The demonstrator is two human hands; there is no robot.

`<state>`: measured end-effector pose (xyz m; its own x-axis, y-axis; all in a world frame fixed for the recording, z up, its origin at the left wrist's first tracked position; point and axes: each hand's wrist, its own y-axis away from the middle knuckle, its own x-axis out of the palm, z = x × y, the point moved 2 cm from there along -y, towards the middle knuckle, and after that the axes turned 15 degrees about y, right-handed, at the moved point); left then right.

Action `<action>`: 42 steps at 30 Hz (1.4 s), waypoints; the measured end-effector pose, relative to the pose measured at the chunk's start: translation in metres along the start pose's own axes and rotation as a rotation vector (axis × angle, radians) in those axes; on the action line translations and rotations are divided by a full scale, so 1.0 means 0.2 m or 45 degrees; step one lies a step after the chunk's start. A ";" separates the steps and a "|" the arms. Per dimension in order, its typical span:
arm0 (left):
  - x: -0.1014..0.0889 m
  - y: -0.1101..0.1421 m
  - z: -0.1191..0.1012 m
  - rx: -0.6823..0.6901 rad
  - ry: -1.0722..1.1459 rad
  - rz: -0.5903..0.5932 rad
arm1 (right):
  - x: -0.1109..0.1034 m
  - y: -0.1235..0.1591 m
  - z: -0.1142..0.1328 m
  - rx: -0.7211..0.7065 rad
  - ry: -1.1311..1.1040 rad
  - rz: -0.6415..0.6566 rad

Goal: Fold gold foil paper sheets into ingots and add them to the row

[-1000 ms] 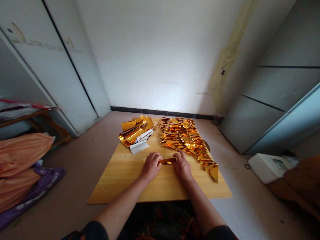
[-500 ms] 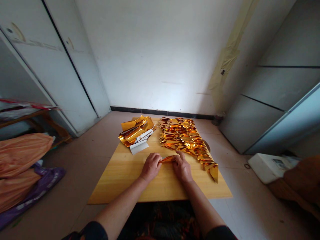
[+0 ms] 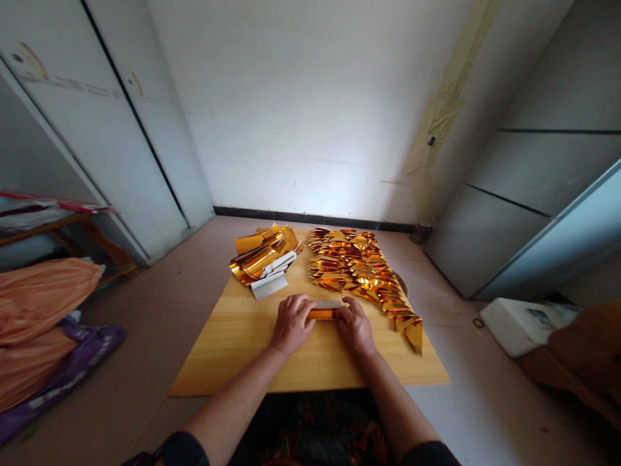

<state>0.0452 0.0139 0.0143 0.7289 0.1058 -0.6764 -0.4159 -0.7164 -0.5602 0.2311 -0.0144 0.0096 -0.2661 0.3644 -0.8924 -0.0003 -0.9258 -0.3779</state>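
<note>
Between my hands, low over the wooden board, is a sheet of gold foil paper, with a gold band facing me and its pale back showing behind. My left hand grips its left end with bent fingers. At the right end, my right hand pinches the paper between thumb and fingers. Beyond my left hand lies a loose pile of gold foil sheets, some turned to their white side. Rows of folded gold foil pieces overlap beyond my right hand and run down the right side.
The wooden board is my work surface, its front edge close to my lap. A white wall stands behind it. Cabinets and orange bags are at left; a grey refrigerator and a white box at right.
The foil paper between my hands was a narrow, pointed gold strip; now it shows a straight gold band with a pale face behind. Both hands stay in nearly the same place.
</note>
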 end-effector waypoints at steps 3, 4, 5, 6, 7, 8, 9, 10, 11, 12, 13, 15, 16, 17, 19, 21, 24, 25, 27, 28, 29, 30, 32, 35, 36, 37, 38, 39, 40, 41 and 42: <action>-0.01 0.01 -0.03 0.059 -0.047 0.038 | -0.01 0.00 -0.01 0.008 -0.018 -0.006; -0.01 0.01 -0.03 0.092 -0.065 0.075 | -0.01 0.00 -0.01 0.012 -0.022 -0.007; -0.01 0.01 -0.04 0.123 -0.081 0.111 | 0.00 0.00 -0.01 0.014 -0.025 -0.007; 0.00 0.01 -0.04 0.149 -0.093 0.140 | 0.00 0.00 -0.01 0.016 -0.030 -0.008; 0.00 0.01 -0.04 0.168 -0.099 0.161 | 0.00 0.00 -0.01 0.019 -0.035 -0.011; 0.00 0.01 -0.04 0.181 -0.100 0.170 | 0.00 -0.01 -0.01 0.019 -0.041 -0.014; 0.01 0.01 -0.04 0.187 -0.098 0.169 | 0.01 -0.01 -0.02 0.017 -0.048 -0.017; 0.01 0.01 -0.04 0.187 -0.093 0.163 | 0.01 -0.01 -0.02 0.013 -0.055 -0.023; 0.01 0.00 -0.04 0.182 -0.089 0.160 | 0.01 -0.01 -0.02 0.007 -0.061 -0.031; 0.01 0.00 -0.04 0.173 -0.086 0.164 | 0.01 0.00 -0.02 0.000 -0.066 -0.044; 0.01 0.00 -0.03 0.160 -0.085 0.175 | 0.02 0.00 -0.02 -0.010 -0.070 -0.060; 0.02 0.00 -0.02 0.134 -0.081 0.205 | 0.02 0.01 -0.03 -0.028 -0.073 -0.100; 0.03 0.00 -0.02 0.126 -0.071 0.220 | 0.01 0.01 -0.03 -0.042 -0.071 -0.119; 0.03 0.00 -0.01 0.122 -0.053 0.231 | 0.01 0.01 -0.02 -0.061 -0.068 -0.130; 0.04 0.00 0.00 0.117 0.001 0.235 | 0.00 0.02 -0.02 -0.111 -0.059 -0.122; 0.05 0.00 0.02 0.108 0.067 0.221 | -0.01 0.02 -0.02 -0.166 -0.059 -0.073; 0.05 -0.01 0.03 0.082 0.152 0.189 | -0.02 0.00 -0.03 -0.229 -0.092 0.015; 0.05 -0.01 0.04 0.071 0.173 0.180 | -0.02 0.00 -0.04 -0.239 -0.108 0.038; 0.05 -0.02 0.05 0.045 0.202 0.164 | -0.02 -0.02 -0.05 -0.238 -0.126 0.083; 0.05 -0.02 0.05 0.032 0.215 0.157 | -0.02 -0.03 -0.05 -0.225 -0.123 0.104; 0.05 -0.02 0.06 0.016 0.226 0.150 | -0.02 -0.03 -0.05 -0.208 -0.112 0.124; 0.06 -0.02 0.06 -0.005 0.237 0.145 | -0.01 -0.04 -0.05 -0.186 -0.094 0.143; 0.07 -0.03 0.08 -0.057 0.256 0.134 | 0.00 -0.05 -0.05 -0.126 -0.046 0.173; 0.09 -0.03 0.10 -0.120 0.272 0.129 | 0.01 -0.07 -0.04 -0.032 0.013 0.217; 0.09 -0.03 0.10 -0.133 0.273 0.130 | 0.01 -0.07 -0.03 -0.003 0.030 0.233; 0.10 -0.02 0.11 -0.144 0.270 0.132 | 0.01 -0.08 -0.03 0.027 0.047 0.253; 0.10 -0.02 0.11 -0.154 0.263 0.134 | 0.01 -0.09 -0.03 0.056 0.065 0.271; 0.10 -0.02 0.11 -0.159 0.255 0.134 | 0.01 -0.09 -0.03 0.084 0.082 0.287; 0.10 -0.02 0.11 -0.161 0.247 0.131 | 0.01 -0.10 -0.03 0.110 0.096 0.301; 0.11 -0.02 0.11 -0.159 0.242 0.127 | 0.01 -0.11 -0.03 0.134 0.108 0.310; 0.11 -0.02 0.11 -0.155 0.239 0.125 | 0.01 -0.11 -0.03 0.157 0.117 0.319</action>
<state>0.0503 0.0344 -0.0087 0.7810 -0.0903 -0.6180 -0.4295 -0.7959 -0.4266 0.2355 0.0080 0.0147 -0.1846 0.1254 -0.9748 -0.0645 -0.9912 -0.1153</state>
